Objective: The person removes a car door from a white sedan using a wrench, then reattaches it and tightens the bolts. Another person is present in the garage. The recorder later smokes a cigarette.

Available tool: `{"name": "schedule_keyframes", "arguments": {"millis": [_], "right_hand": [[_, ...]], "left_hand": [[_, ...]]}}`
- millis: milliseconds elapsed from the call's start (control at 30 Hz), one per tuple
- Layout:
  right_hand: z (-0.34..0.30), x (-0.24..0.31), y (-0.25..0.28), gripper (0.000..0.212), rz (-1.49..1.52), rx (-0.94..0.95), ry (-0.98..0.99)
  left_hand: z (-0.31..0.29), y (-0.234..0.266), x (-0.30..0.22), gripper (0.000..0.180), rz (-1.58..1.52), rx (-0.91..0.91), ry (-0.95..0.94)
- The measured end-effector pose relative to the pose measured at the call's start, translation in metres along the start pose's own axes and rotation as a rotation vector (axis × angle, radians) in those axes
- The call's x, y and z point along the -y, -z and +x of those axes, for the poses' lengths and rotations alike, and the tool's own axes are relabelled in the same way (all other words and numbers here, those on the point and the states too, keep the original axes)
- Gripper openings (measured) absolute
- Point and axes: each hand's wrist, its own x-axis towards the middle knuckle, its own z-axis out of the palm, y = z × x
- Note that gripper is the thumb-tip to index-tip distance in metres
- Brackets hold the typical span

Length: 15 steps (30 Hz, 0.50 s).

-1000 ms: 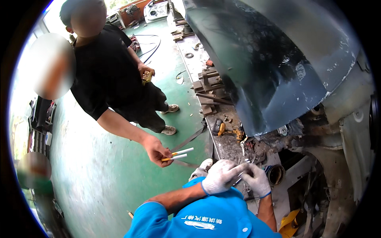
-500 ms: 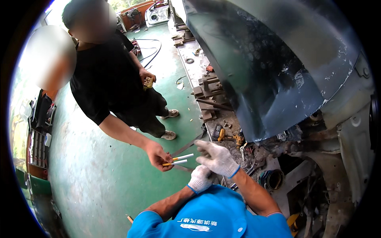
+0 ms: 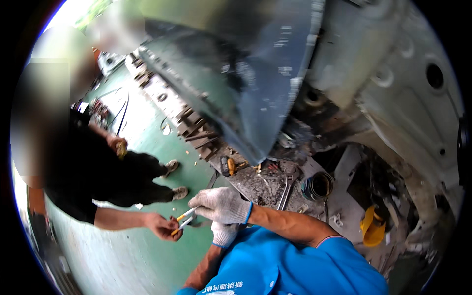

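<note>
My right hand (image 3: 221,204), in a whitish knitted glove with a blue cuff, reaches left with its fingertips closed at the white end of a cigarette (image 3: 186,215). A second cigarette (image 3: 183,225) lies just below it. A co-worker's bare hand (image 3: 164,226) holds both by their yellow-orange ends. Beneath my right hand is my left hand (image 3: 224,234), gloved the same way; its fingers are hidden behind the right one, so what it holds does not show. The co-worker's other hand (image 3: 118,145) grips a small yellowish item, too blurred to name.
A dark, scuffed car panel (image 3: 265,103) overhangs the littered workbench (image 3: 255,189). On the bench lie a yellow-and-black power tool (image 3: 227,166), a wrench (image 3: 285,191) and an open can (image 3: 319,186). A yellow part (image 3: 372,227) sits at right. Bare car body (image 3: 393,98) rises beyond.
The view has swung to the right. My right hand has come down and left onto a cigarette end; before, it hovered apart with spread fingers. The co-worker still holds both cigarettes.
</note>
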Motion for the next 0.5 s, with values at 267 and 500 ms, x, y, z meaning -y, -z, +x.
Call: {"name": "schedule_keyframes", "arguments": {"millis": [267, 500], "right_hand": [[-0.057, 0.085, 0.12, 0.018, 0.565, -0.22, 0.142], [-0.101, 0.134, 0.176, 0.015, 0.844, -0.303, 0.614]], "left_hand": [[0.031, 0.013, -0.047, 0.048, -0.007, 0.128, -0.255], [0.046, -0.003, -0.136, 0.037, -0.41, 0.224, -0.025]]}}
